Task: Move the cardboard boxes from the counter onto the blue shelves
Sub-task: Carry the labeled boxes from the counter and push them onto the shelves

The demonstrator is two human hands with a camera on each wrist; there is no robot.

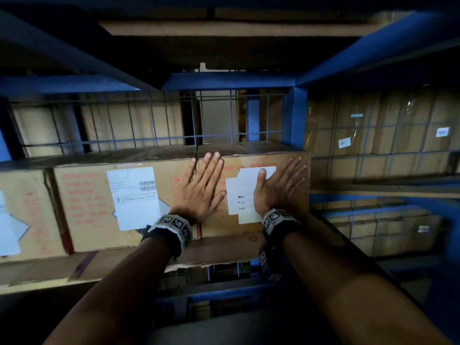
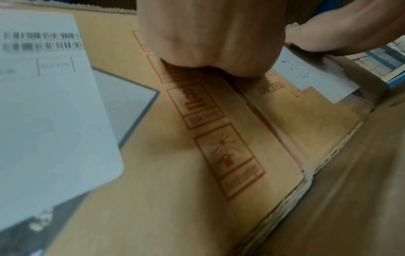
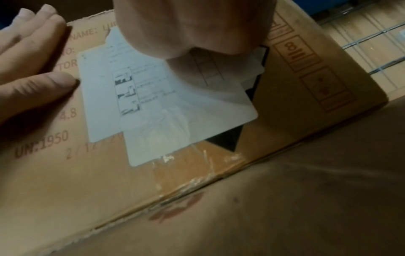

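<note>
We have both hands flat against the front face of the rightmost cardboard box [image 1: 256, 195], so we judge the step in hand to be seating it on the blue shelf [image 1: 224, 80]. Our left hand [image 1: 201, 185] lies fingers spread across the seam with the neighbouring box [image 1: 99, 207]; our right hand [image 1: 281, 188] lies open over the white label [image 1: 239, 195]. Neither hand grips anything. The box sits on the cardboard-lined shelf deck, touching its neighbour, close to the blue upright [image 1: 296, 118].

Next, we think, a level push is called for until the fronts line up, then back to the tabletop for another box.

The red print reads "UN:1950" [image 3: 41, 145], with "NAME:" and "4.8" above it, and a stacking mark "8". The neighbour's label [image 2: 43, 41] carries barcodes, too blurred to read.
</note>
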